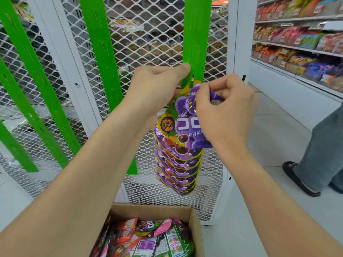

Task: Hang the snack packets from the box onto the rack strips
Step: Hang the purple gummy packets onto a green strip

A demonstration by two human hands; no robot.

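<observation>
Green rack strip (196, 43) is gripped by the left hand (154, 88); topmost purple snack packet (185, 115) is pinched at its top by the right hand (224, 115).

Just beyond both hands the wire mesh panel (148, 34) bars any reach forward. Under them hung grape packets (178, 164) crowd the green strip (196, 43), bare above the left hand (156, 86). Open floor (269, 145) lies right of the right hand (222, 110).
</observation>
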